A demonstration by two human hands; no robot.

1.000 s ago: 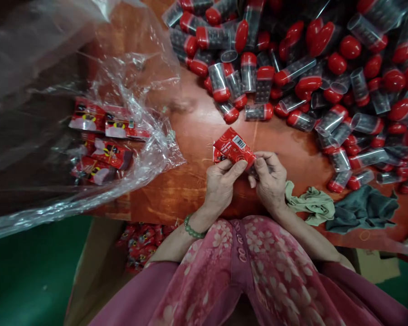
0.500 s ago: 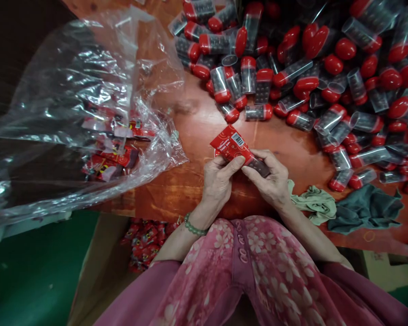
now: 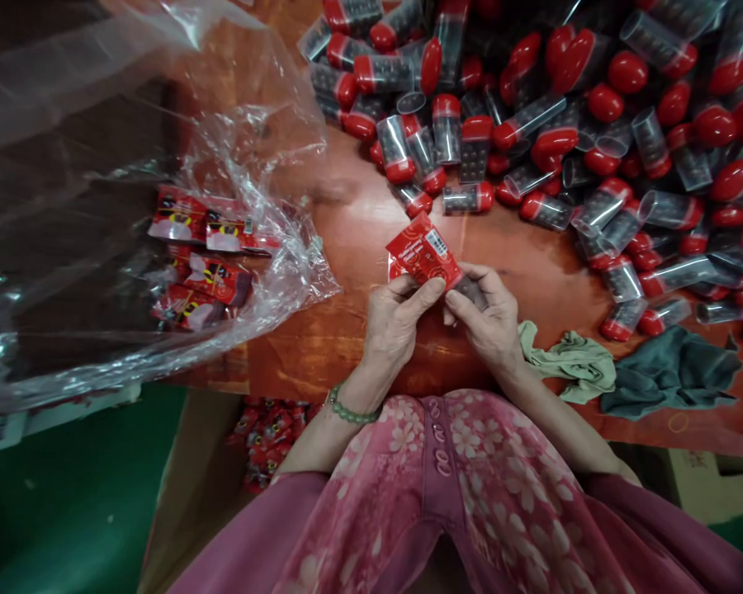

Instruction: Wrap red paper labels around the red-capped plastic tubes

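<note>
Above the near part of the table, a small red printed packet (image 3: 422,250) with a white barcode is held at a tilt between both hands. Closed on its near-left edge is my left hand (image 3: 391,326), thumb on top and fingers underneath. My right hand (image 3: 486,312) pinches the packet's dark lower end, its thumb close to the left one. Fingers partly cover that end, so whether something lies inside it I cannot tell. Ahead lies a large pile of clear tubes with red rounded ends (image 3: 460,198), dark dotted patterns showing through several.
A big clear plastic bag (image 3: 285,272) spreads over the left side, with several red packets (image 3: 220,279) in or under it. Green cloth (image 3: 573,363) and a dark teal cloth (image 3: 669,375) lie at right. Below the table edge, a carton (image 3: 186,470) holds more red packets (image 3: 272,437).
The packet has turned a little and shows flatter, and my right fingers now cover more of its dark end. The plastic bag's upper part has shifted, uncovering the red packets at left.
</note>
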